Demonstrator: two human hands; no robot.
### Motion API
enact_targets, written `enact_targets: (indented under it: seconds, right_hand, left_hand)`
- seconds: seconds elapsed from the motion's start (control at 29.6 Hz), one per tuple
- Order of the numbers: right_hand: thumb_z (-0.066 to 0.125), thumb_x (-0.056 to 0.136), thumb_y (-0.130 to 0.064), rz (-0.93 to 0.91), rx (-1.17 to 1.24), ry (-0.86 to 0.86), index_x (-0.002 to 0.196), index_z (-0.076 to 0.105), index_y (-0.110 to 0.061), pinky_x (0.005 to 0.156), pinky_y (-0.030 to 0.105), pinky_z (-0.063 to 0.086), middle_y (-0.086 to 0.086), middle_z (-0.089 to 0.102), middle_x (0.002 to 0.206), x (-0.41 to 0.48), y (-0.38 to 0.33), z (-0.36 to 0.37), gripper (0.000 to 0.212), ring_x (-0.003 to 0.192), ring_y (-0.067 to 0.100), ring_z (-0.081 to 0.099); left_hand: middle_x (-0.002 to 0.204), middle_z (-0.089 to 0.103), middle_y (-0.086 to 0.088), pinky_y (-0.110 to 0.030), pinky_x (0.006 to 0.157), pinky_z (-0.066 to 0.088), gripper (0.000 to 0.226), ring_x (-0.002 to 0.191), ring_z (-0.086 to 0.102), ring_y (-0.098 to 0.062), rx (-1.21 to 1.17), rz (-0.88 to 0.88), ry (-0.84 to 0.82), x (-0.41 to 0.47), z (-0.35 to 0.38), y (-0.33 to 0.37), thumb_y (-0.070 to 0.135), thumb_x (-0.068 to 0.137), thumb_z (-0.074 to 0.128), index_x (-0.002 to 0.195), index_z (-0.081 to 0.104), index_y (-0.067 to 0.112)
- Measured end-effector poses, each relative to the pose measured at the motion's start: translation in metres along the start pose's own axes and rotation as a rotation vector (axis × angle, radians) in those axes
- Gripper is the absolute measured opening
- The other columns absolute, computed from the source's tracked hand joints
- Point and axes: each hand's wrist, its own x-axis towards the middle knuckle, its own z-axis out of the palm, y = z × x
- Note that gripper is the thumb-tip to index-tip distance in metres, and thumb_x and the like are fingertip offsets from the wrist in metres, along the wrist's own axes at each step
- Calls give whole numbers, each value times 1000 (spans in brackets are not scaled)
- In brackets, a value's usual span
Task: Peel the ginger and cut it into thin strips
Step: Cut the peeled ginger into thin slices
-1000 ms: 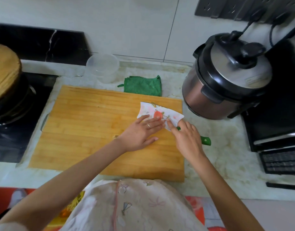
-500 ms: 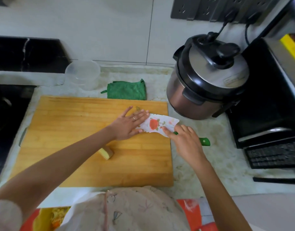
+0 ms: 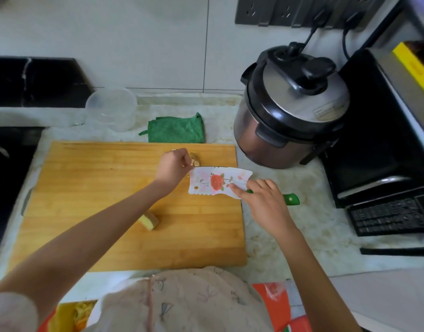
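Lifted off the cleaver (image 3: 218,183), the left hand (image 3: 174,167) pinched a ginger scrap (image 3: 195,161) at its fingertips — right hand (image 3: 263,200) gripping the handle (image 3: 291,199), slicing ahead.

Our left forearm runs up from the lower left of the frame to the middle, left hand (image 3: 172,167) curled, fingertips pinching a ginger bit (image 3: 195,161). Right hand (image 3: 263,200), centre right, wraps the knife (image 3: 219,182) handle, index finger (image 3: 235,188) stretched out flat on the blade.
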Motion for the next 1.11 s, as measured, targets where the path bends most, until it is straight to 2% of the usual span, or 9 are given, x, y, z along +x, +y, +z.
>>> enact_targets:
  seconds: [0.1,0.17,0.27,0.47,0.74,0.81,0.91,1.01,1.11]
  right_hand:
    - [72,56,11,-10,-12,-10,119,66,-27,71,31,27,0,60,80,1,-3,-1,74,72,22,54]
    - [72,56,10,-13,-7,-17,119,66,-27,72,31,27,0,61,81,1,-4,0,74,73,22,54]
    - [73,57,10,-19,1,-18,120,65,-28,73,31,28,-1,61,80,2,-4,0,74,73,22,54]
    - [79,57,5,-33,57,-9,116,68,-28,72,30,27,-3,62,79,4,-6,-4,68,70,21,55]
    - [83,64,-8,0,105,-27,117,67,-33,73,28,27,-10,60,79,-14,2,-6,61,68,17,51]
    - [83,64,-9,36,109,-32,118,66,-33,71,29,27,-10,58,77,-18,4,-6,61,67,18,51]
    - [84,62,-11,74,92,-44,116,67,-32,70,29,26,-10,57,75,-21,5,-4,60,67,18,51]
    - [85,60,-11,95,86,-57,115,68,-32,70,28,25,-10,57,75,-24,5,-1,62,66,18,51]
    - [85,60,-10,111,90,-60,116,68,-32,71,27,25,-10,57,76,-25,1,2,62,67,18,52]
  left_hand:
    - [60,50,4,-28,54,37,29,56,46,-13,-26,-93,11,2,2,0,6,72,80,68,52,14]
    - [72,65,1,-37,73,49,19,69,60,-20,24,81,16,1,1,-3,1,78,73,74,65,17]
    - [113,69,-9,-50,99,42,44,112,62,-30,210,496,-45,-2,5,-8,-18,75,58,106,72,11]
    - [160,19,-2,-52,117,4,52,147,14,-19,588,972,-279,-21,10,-9,43,103,22,150,29,22]
    - [160,-10,-6,-60,111,-14,80,146,-11,-23,695,620,-375,-1,-4,-28,70,91,-5,147,36,31]
    - [160,15,-6,-62,112,-4,67,148,9,-27,567,543,-344,2,-9,-28,60,98,11,138,52,27]
    - [120,68,-5,-62,107,23,17,123,55,-32,351,464,-50,5,-6,-24,21,90,62,101,76,17]
    - [95,74,0,-47,109,26,6,107,63,-25,246,227,41,7,-4,-9,16,74,81,75,75,13]
    - [89,69,-4,-41,98,34,35,100,59,-26,294,131,36,8,-2,-1,34,69,84,63,63,7]
